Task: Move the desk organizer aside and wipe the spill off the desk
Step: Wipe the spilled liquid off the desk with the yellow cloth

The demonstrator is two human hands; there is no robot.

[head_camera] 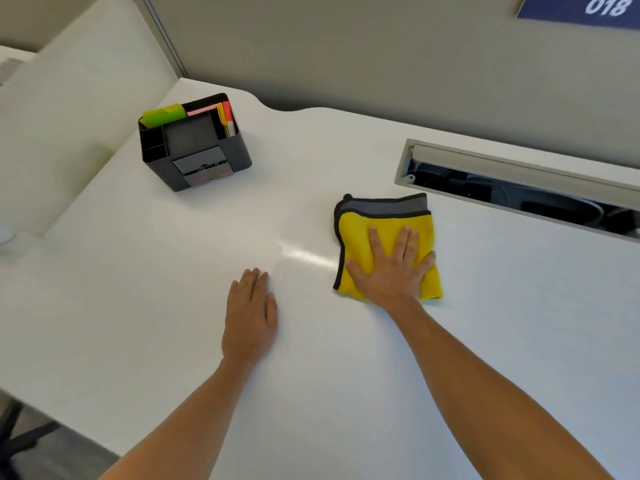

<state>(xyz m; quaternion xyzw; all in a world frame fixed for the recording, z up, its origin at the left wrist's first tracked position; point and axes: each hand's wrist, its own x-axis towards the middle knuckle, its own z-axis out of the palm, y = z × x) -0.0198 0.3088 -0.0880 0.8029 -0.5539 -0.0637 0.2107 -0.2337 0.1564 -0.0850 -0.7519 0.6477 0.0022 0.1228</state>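
A black desk organizer (195, 143) holding sticky notes and markers stands at the far left of the white desk (138, 289). A folded yellow cloth with a grey edge (356, 226) lies at the desk's middle right. My right hand (393, 268) presses flat on the cloth, fingers spread. My left hand (251, 313) rests flat on the bare desk to the cloth's left, holding nothing. Between the hands the surface shows a shiny streak (304, 254); whether it is liquid or glare I cannot tell.
An open cable slot (519, 188) with a raised flap runs along the desk's back right. A beige partition (346, 53) rises behind the desk. A blue sign (588, 8) hangs at the top right. A chair base (20, 441) shows below the desk's left edge.
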